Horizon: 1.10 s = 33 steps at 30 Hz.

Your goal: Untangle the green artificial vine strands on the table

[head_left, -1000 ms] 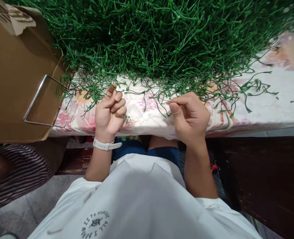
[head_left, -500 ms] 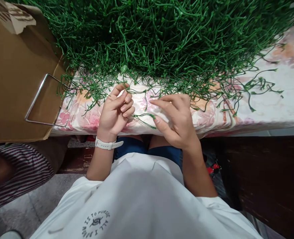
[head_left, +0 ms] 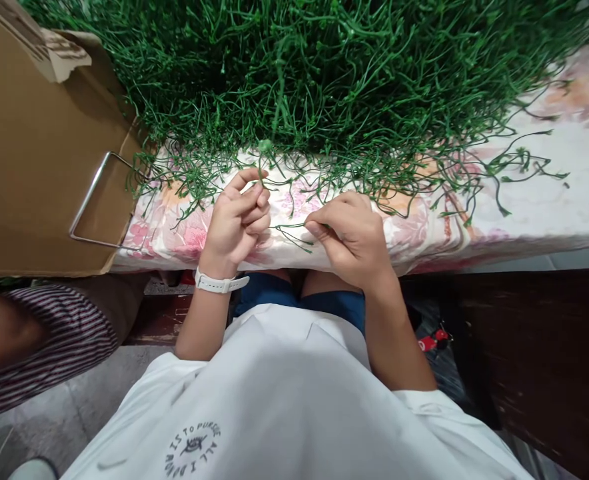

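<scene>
My left hand (head_left: 242, 217) is closed, palm up. Its thumb and index finger pinch a slender green stem (head_left: 261, 163) with a pale round knob near its top. My right hand (head_left: 352, 233) is also closed, with thumb and forefinger pinched on the end of a thin forked green sprig (head_left: 289, 231). That sprig stretches across the gap to the curled fingers of my left hand; whether they grip it is hidden. Beyond both hands lies a big tangled heap of green stems (head_left: 324, 80), with loose strands spilling toward me.
A floral cloth (head_left: 524, 220) covers the table. On the left stands an open cardboard box (head_left: 34, 167) with a bent metal wire frame (head_left: 92, 193) at its side. Below it is another person's leg in striped fabric (head_left: 64, 327). Dark wood (head_left: 534, 347) is at lower right.
My right thumb and forefinger have closed on the end of the sprig; they were apart before. My left hand keeps its pinch. The view has shifted slightly.
</scene>
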### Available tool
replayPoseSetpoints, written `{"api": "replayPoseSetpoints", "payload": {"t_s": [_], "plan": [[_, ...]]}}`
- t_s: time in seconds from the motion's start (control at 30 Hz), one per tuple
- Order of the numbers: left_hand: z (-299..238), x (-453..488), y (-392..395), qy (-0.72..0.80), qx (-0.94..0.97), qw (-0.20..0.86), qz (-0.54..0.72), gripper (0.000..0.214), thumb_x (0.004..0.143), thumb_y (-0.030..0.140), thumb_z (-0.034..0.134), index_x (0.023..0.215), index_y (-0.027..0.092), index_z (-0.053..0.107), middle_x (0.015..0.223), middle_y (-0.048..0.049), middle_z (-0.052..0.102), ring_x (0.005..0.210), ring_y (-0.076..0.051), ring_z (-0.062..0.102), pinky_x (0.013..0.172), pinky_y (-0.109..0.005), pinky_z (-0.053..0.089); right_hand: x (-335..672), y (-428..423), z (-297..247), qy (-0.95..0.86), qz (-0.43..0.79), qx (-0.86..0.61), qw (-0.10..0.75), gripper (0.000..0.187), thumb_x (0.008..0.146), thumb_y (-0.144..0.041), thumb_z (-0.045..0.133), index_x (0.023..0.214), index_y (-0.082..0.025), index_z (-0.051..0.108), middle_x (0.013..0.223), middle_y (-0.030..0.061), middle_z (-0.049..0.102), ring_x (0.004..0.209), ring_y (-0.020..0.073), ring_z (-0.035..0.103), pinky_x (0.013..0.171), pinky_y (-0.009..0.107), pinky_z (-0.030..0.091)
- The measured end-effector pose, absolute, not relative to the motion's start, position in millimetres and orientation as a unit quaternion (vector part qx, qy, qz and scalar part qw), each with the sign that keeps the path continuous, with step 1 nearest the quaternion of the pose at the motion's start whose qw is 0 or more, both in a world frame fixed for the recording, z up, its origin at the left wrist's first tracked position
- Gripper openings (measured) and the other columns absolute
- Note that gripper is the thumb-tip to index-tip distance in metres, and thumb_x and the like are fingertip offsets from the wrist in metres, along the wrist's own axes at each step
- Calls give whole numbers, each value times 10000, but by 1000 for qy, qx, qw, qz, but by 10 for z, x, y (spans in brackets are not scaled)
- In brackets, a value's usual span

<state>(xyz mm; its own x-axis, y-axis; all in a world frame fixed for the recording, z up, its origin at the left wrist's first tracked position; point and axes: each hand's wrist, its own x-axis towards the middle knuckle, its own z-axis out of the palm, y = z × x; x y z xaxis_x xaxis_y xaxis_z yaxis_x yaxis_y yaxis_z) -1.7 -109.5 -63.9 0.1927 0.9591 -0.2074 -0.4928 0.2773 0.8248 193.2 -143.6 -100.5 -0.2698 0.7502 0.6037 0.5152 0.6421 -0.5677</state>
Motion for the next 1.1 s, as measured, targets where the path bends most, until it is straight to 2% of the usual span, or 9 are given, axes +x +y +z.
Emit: {"api": "replayPoseSetpoints", "payload": {"t_s": [0.2, 0.4, 0.53, 0.6, 0.73, 0.87, 1.0, 1.1], "plan": [[-602, 41, -1061, 392, 278, 710, 514, 194, 884, 2, 530, 935, 188, 549, 604, 89, 470, 371, 3, 201, 367, -100, 136, 1878, -1438, -1044, -723, 114, -399, 552, 230, 963, -197, 577, 740, -210, 633, 647, 10, 600, 720, 188, 520, 698, 354, 401], [-587, 129, -1096, 415, 308, 688, 509, 257, 860, -44, 452, 926, 197, 514, 617, 88, 465, 355, 9, 234, 363, -94, 135, 1828, -1399, -1130, -668, 74, -414, 614, 229, 898, -140, 569, 687, -222, 605, 653, 0, 611, 710, 189, 521, 712, 358, 426], [-546, 135, -1132, 436, 301, 670, 520, 281, 879, -63, 403, 921, 202, 487, 606, 97, 450, 344, 11, 208, 353, -87, 105, 1925, -1290, -1194, -529, 45, -456, 714, 240, 936, -190, 518, 703, -226, 564, 681, 11, 568, 692, 190, 525, 670, 349, 410], [-530, 148, -1146, 443, 300, 660, 528, 265, 905, -52, 408, 915, 203, 480, 603, 99, 455, 347, 9, 200, 351, -89, 106, 1957, -1273, -1178, -512, 49, -468, 718, 260, 968, -225, 515, 712, -225, 561, 684, 12, 567, 698, 186, 534, 671, 342, 405], [-563, 197, -1167, 439, 332, 627, 552, 197, 967, 4, 456, 936, 194, 499, 584, 99, 480, 366, -1, 220, 369, -99, 137, 1949, -1317, -1112, -546, 140, -439, 700, 258, 990, -312, 566, 756, -210, 605, 692, 4, 598, 738, 176, 600, 715, 329, 441], [-664, 211, -1219, 406, 415, 600, 550, 63, 998, 168, 583, 1042, 186, 541, 654, 51, 614, 404, -8, 267, 406, -113, 211, 1978, -1326, -1112, -512, 229, -392, 729, 245, 970, -381, 602, 826, -191, 660, 690, -8, 611, 687, 151, 616, 669, 293, 464], [-743, 255, -1308, 394, 497, 550, 543, 415, 878, 369, 804, 1160, 217, 541, 818, 24, 709, 416, 2, 310, 397, -142, 219, 2022, -1349, -1114, -535, 246, -409, 697, 191, 930, -348, 651, 958, -192, 757, 861, 28, 746, 759, 160, 654, 716, 306, 504], [-770, 319, -1349, 420, 507, 509, 555, 555, 773, 347, 898, 1185, 241, 541, 888, 22, 730, 482, -13, 465, 438, -144, 314, 2027, -1404, -1073, -579, 209, -416, 670, 160, 932, -294, 666, 966, -215, 801, 910, 39, 786, 860, 188, 689, 808, 345, 523]]}}
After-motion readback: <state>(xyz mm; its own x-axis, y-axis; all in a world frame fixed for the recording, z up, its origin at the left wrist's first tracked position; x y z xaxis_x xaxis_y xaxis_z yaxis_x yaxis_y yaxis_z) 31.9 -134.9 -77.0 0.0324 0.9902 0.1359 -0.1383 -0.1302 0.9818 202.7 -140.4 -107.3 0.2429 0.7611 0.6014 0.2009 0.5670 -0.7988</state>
